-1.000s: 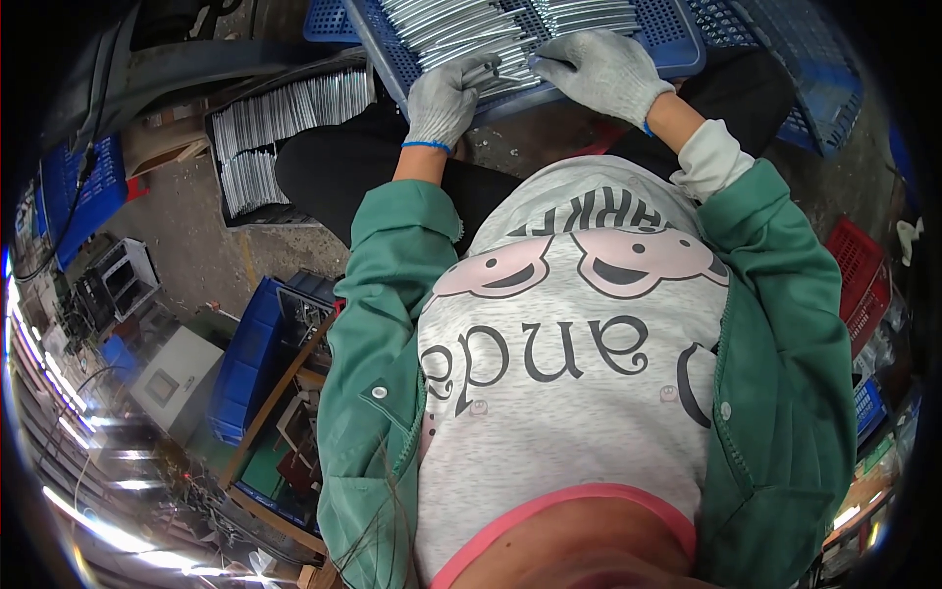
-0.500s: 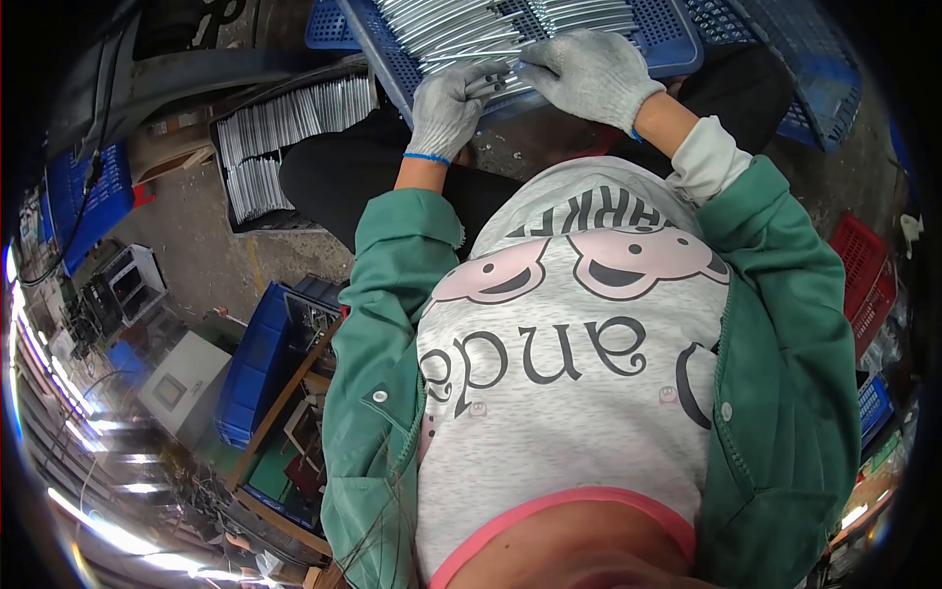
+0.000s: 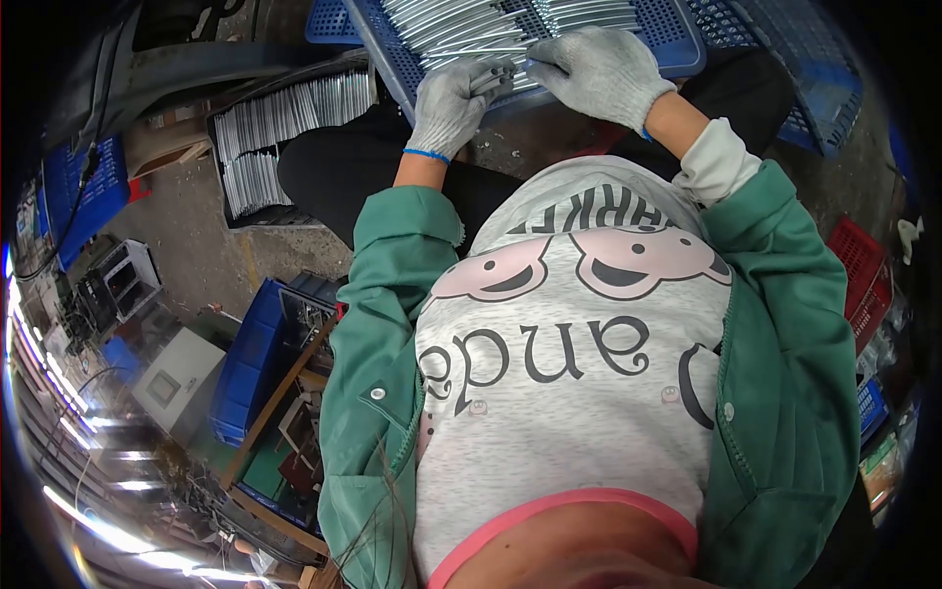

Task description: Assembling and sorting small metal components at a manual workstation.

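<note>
Hands in grey knit gloves are working at the near edge of a blue tray of metal strips.

The left hand (image 3: pixel 453 101) is closing its fingers around one thin silver metal strip (image 3: pixel 494 80), and the right hand (image 3: pixel 601 71) is lying just beside it, with its fingertips touching the same strip at the other end; whether the right hand is really gripping, it is hard to tell. The two hands are close together, nearly meeting. The strip is lying over the front rim of the blue perforated tray (image 3: pixel 677 44), where many similar strips (image 3: pixel 461 25) are resting in rows. On the left, a dark box of more strips (image 3: pixel 285 128) is standing on the floor, well apart. The person is wearing a green jacket (image 3: pixel 785 393) over a grey printed shirt (image 3: pixel 569 373).
</note>
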`<state>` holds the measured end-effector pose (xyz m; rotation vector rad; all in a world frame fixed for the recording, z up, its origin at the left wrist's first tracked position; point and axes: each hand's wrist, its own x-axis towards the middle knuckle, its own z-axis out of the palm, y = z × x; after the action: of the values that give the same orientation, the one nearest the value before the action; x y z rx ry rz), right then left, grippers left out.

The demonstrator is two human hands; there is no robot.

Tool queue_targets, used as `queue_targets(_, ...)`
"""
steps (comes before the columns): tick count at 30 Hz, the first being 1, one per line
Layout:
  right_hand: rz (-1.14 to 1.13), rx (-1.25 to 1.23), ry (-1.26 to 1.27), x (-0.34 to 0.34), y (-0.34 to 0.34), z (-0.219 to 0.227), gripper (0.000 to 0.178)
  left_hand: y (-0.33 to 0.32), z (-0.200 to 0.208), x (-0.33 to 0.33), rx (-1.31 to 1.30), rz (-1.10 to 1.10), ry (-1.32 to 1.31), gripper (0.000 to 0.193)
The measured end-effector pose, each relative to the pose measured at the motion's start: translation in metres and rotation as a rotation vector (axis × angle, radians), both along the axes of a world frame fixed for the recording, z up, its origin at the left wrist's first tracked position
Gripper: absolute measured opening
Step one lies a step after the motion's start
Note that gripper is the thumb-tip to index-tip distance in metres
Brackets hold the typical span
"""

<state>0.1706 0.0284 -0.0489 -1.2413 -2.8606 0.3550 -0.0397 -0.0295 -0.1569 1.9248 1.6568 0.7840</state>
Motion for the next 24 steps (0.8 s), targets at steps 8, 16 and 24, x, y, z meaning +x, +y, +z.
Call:
queue_targets(8, -0.064, -0.093, -0.13, -0.001, 0.004, -0.022, 0.028, -0.002, -0.016, -0.001, 0.139, 0.0, -0.124, 0.02)
queue_targets(16, -0.098, -0.189, -0.055, -0.002, 0.01, -0.022, 0.029, -0.003, 0.0, 0.0, 0.197, 0.015, -0.025, 0.027)
queue_targets(24, -0.082, -0.307, -0.122, -0.005, 0.001, -0.024, 0.03, -0.01, 0.003, 0.001, 0.145, 0.03, 0.05, 0.029)
